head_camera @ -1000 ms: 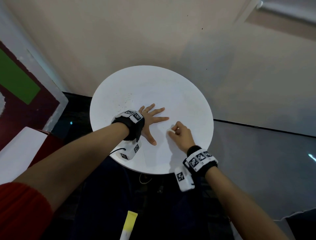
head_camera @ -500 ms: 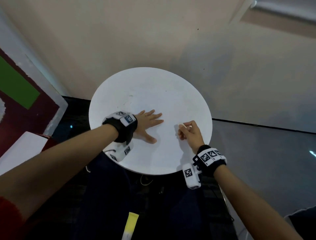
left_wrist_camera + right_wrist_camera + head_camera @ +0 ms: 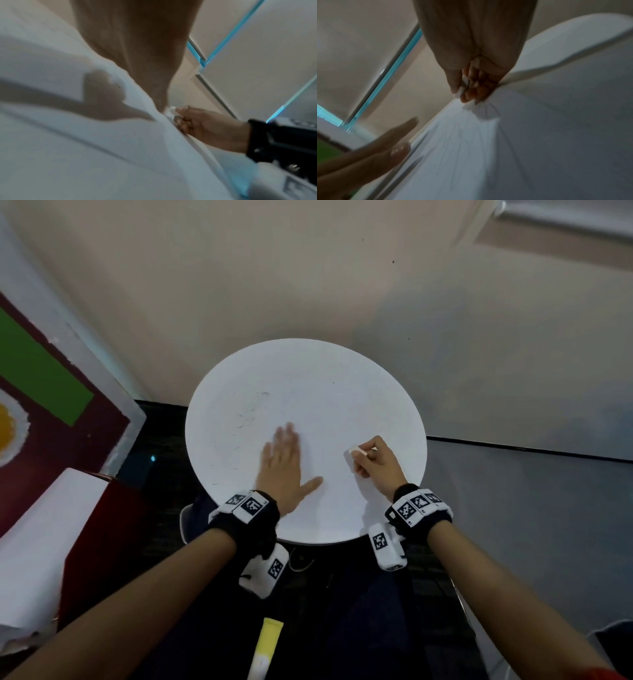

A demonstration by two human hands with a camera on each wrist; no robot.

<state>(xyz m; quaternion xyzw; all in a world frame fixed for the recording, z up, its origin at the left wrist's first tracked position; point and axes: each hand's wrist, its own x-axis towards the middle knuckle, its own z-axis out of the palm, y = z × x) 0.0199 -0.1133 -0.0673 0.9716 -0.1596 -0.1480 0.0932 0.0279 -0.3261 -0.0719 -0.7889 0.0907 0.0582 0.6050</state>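
Note:
A round white table [image 3: 308, 371] fills the middle of the head view. My left hand [image 3: 284, 463] lies flat on it, fingers together and pointing away from me, thumb out to the right. My right hand [image 3: 368, 457] rests on the table's right part and pinches a small white piece [image 3: 356, 453] between thumb and fingers, its end touching the tabletop. In the right wrist view the curled fingers [image 3: 471, 93] press the white piece [image 3: 460, 92] onto the surface. The left wrist view shows the right hand [image 3: 205, 125] at the same spot. Faint dark specks [image 3: 246, 419] mark the table left of my left hand.
A beige wall stands just behind the table. A dark red and green board [image 3: 51, 392] leans at the left, with a white-topped box [image 3: 34, 542] below it. A yellow and white tube [image 3: 269, 648] lies on my lap. Dark floor surrounds the table.
My left hand has turned from pointing right to pointing away from me, fingers closed together. My right hand has slid right and farther away on the table with the white piece.

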